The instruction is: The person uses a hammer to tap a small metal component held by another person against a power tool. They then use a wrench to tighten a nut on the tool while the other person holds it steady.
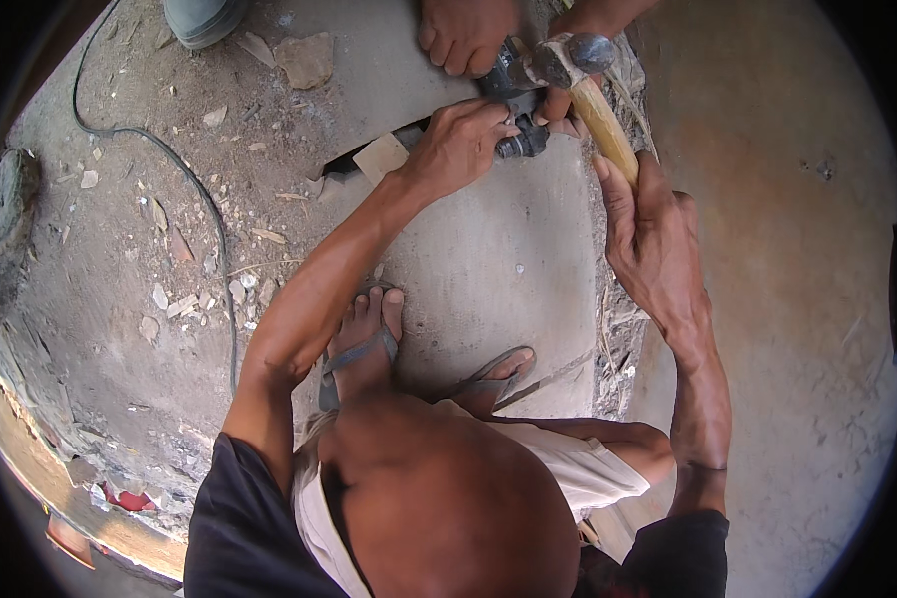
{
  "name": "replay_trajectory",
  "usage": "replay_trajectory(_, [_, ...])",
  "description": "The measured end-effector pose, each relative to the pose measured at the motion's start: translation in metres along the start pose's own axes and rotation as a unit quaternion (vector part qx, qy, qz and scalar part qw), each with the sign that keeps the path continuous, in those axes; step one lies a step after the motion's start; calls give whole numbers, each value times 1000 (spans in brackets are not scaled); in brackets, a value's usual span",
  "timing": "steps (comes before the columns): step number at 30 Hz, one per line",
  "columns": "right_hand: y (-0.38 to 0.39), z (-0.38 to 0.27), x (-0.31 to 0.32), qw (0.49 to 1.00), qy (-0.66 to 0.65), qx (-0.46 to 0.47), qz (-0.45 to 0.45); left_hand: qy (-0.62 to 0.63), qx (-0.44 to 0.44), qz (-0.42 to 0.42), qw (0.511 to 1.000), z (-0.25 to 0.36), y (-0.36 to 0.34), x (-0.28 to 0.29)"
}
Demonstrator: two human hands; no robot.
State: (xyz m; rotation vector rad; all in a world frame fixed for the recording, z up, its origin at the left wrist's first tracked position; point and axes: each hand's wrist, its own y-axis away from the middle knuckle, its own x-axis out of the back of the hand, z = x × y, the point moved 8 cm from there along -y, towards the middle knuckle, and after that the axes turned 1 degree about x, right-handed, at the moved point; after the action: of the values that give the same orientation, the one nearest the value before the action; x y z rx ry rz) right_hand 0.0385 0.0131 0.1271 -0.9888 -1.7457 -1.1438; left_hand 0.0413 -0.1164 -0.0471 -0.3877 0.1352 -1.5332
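Observation:
My right hand (653, 234) is wrapped round the wooden handle of a hammer (611, 125). The hammer's dark metal head (568, 60) is raised over the work, close to another person's hands. My left hand (455, 148) is closed, its fingertips pinched together against a dark, ribbed fitting (523, 142); whatever sits between them is too small to make out. The fitting adjoins a black, tool-like body (508, 70). Another person's hand (468, 35) rests on that body, while their other hand (558, 100) is partly hidden behind the hammer.
Below the fitting lies a grey slab (508, 239), with a dark gap and a pale flat chip (381, 157) at its far left edge. A black cable (204, 194) curves across dirty ground littered with stone fragments. The slab's right side has a rough, broken edge (613, 319).

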Motion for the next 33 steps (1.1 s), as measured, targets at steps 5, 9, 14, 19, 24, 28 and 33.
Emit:
replay_trajectory(5, [1, -7, 7, 998, 16, 50, 24, 12, 18, -22, 1000, 8, -8, 0])
replay_trajectory(9, [9, -33, 44, 968, -121, 107, 190, -3, 21, -37, 999, 3, -7, -1])
replay_trajectory(14, [5, 10, -4, 997, -11, 50, 66, -6, 24, -39, 999, 4, -8, -6])
replay_trajectory(19, [10, 4, -2, 1000, -22, 1, 19, 2, 7, -27, 1000, 5, -9, -5])
replay_trajectory(24, [8, -18, 23, 991, -41, 80, 99, -1, 4, -25, 1000, 7, -9, -5])
replay_trajectory(28, [23, -23, 45, 942, -177, 129, 254, -10, 14, -35, 999, 7, -6, -3])
replay_trajectory(33, [5, 16, -2, 997, -6, 38, 63, -2, 6, -34, 999, 7, -9, -8])
